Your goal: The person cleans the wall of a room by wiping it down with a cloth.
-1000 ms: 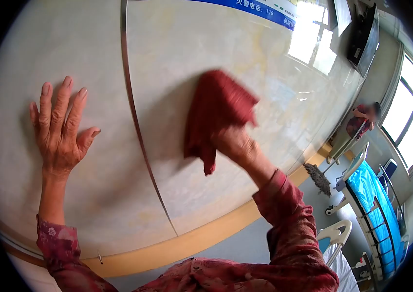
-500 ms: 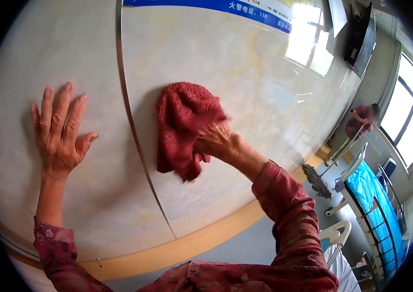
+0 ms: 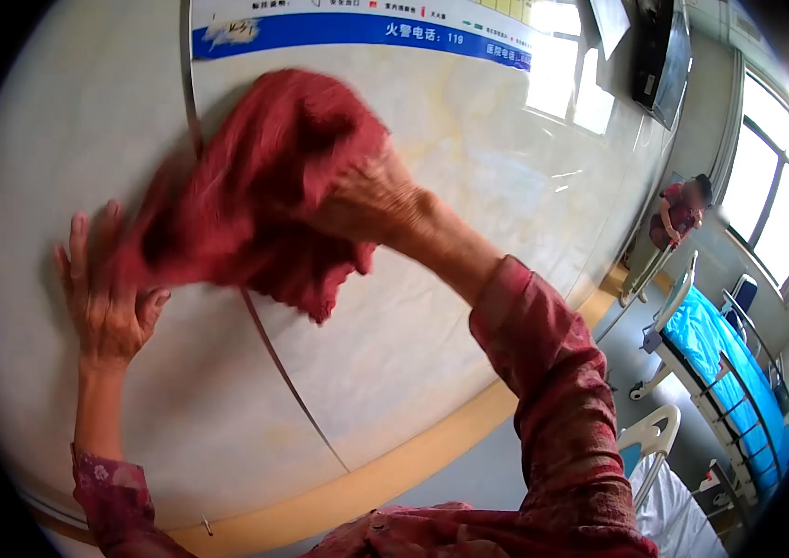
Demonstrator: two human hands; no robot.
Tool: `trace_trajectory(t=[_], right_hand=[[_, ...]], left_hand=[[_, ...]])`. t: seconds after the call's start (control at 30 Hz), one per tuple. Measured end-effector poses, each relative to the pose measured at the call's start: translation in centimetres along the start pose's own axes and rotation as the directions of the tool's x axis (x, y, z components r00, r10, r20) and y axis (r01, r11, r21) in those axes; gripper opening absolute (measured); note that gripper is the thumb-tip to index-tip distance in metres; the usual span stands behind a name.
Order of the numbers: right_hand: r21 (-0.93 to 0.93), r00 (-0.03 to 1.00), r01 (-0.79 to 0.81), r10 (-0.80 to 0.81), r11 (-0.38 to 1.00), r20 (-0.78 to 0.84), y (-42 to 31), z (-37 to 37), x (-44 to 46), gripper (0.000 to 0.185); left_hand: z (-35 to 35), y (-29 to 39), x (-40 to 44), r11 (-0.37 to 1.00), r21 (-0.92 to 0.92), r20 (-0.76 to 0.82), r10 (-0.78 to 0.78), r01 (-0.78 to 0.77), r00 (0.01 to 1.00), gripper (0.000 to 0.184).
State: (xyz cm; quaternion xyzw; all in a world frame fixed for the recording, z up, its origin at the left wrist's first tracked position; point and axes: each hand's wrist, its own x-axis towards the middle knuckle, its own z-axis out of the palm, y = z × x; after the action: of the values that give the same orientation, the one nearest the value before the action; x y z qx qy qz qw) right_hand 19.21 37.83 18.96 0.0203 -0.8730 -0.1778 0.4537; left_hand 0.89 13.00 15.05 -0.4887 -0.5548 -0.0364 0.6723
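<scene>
A red cloth (image 3: 264, 186), blurred by motion, hangs from my right hand (image 3: 362, 200), whose fingers are closed on it and mostly hidden behind its folds. Its lower left corner reaches across to my left hand (image 3: 111, 321) and covers part of those fingers. The left hand lies flat on the pale marbled wall (image 3: 469, 279), fingers stretched upward and thumb out to the side. Behind the cloth runs a dark seam (image 3: 292, 386) between two wall panels.
Above is a sign (image 3: 367, 33) with a blue strip. At right stand a bed with a blue cover (image 3: 715, 339) and another with white bedding (image 3: 674, 507). Farther back, a person (image 3: 680, 214) holds a long handle near the window (image 3: 771, 153). A dark screen (image 3: 662, 60) hangs high up.
My right hand has moved up and left with the cloth, which has spread out over the seam and onto my left fingers. The left hand stays against the wall. The distant person's mop has shifted.
</scene>
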Motion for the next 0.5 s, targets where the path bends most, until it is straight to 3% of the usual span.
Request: trace_trajectory(t=[0.03, 0.07, 0.1, 0.13, 0.17, 0.2, 0.23, 0.27, 0.3, 0.33, 0.37, 0.4, 0.43, 0.47, 0.5], right_hand=[[-0.011, 0.917, 0.18, -0.172, 0.984, -0.36, 1.7, 0.1, -0.2, 0.041], [0.19, 0.932, 0.115, -0.039, 0.975, -0.36, 3.0, -1.2, -0.5, 0.031], [0.064, 0.951, 0.047, -0.025, 0.997, -0.31, 4.6, -2.2, -0.9, 0.027], [0.053, 0.931, -0.017, 0.035, 0.998, -0.362, 7.0, -1.9, -2.1, 0.022], [-0.097, 0.886, -0.071, 0.018, 0.993, -0.464, 9.8, -1.9, -3.8, 0.02], [-0.081, 0.791, -0.153, 0.073, 0.985, -0.607, 14.4, 0.2, -6.2, 0.022], [-0.579, 0.92, -0.39, 0.337, 0.716, -0.202, 15.3, -1.6, -8.8, 0.032], [-0.294, 0.84, -0.532, 0.453, 0.794, -0.297, 16.3, -2.1, -9.9, 0.044], [-0.297, 0.837, -0.537, 0.456, 0.789, -0.302, 16.8, -1.6, -11.0, 0.044], [0.03, 0.704, -0.687, 0.674, 0.726, -0.224, 14.2, -2.1, -9.8, 0.049], [0.335, 0.558, -0.768, 0.827, 0.545, -0.067, 12.3, -1.7, -8.3, 0.055], [-0.307, 0.91, -0.376, 0.411, 0.874, 0.054, 15.1, 5.7, -8.9, 0.052], [-0.797, 0.978, 0.206, -0.134, 0.568, 0.158, 17.8, 12.9, -9.4, 0.05], [-0.58, 0.803, 0.232, 0.182, 0.781, 0.567, 8.7, 8.2, -4.4, 0.047], [-0.228, 0.994, -0.015, 0.04, 0.974, 0.106, 3.1, 3.9, -3.9, 0.04]], left_hand=[[0.0, 0.0, 0.1, 1.0, 0.005, -0.01, 0.004, -0.004, 1.0, 0.053], [0.0, 0.2, 0.3, 1.0, 0.021, -0.055, 0.013, -0.011, 0.998, 0.054], [0.0, 0.3, 0.4, 0.999, 0.033, -0.096, 0.025, -0.022, 0.995, 0.054], [0.1, 0.3, 0.4, 0.999, 0.032, -0.114, 0.043, -0.039, 0.993, 0.057], [0.1, 0.3, 0.6, 0.999, 0.027, -0.118, 0.044, -0.041, 0.992, 0.057], [0.0, 0.5, 0.7, 0.999, 0.032, -0.11, 0.03, -0.027, 0.993, 0.057], [-0.1, 0.6, 0.8, 0.999, 0.037, -0.102, 0.021, -0.018, 0.995, 0.057], [-0.1, 0.5, 0.8, 0.999, 0.03, -0.104, 0.032, -0.029, 0.994, 0.057], [-0.2, 0.7, 0.8, 0.998, 0.042, -0.105, 0.04, -0.036, 0.994, 0.058], [-0.1, 0.7, 0.8, 0.998, 0.056, -0.109, 0.046, -0.04, 0.993, 0.058], [0.0, 0.8, 0.8, 0.998, 0.057, -0.118, 0.044, -0.037, 0.992, 0.058], [0.0, 0.8, 0.9, 0.998, 0.06, -0.113, 0.041, -0.035, 0.993, 0.058], [0.0, 0.7, 0.9, 0.997, 0.065, -0.107, 0.041, -0.034, 0.993, 0.059], [0.0, 0.5, 0.8, 0.997, 0.064, -0.107, 0.048, -0.042, 0.993, 0.059], [0.1, 0.4, 0.6, 0.997, 0.061, -0.092, 0.051, -0.046, 0.994, 0.059]])
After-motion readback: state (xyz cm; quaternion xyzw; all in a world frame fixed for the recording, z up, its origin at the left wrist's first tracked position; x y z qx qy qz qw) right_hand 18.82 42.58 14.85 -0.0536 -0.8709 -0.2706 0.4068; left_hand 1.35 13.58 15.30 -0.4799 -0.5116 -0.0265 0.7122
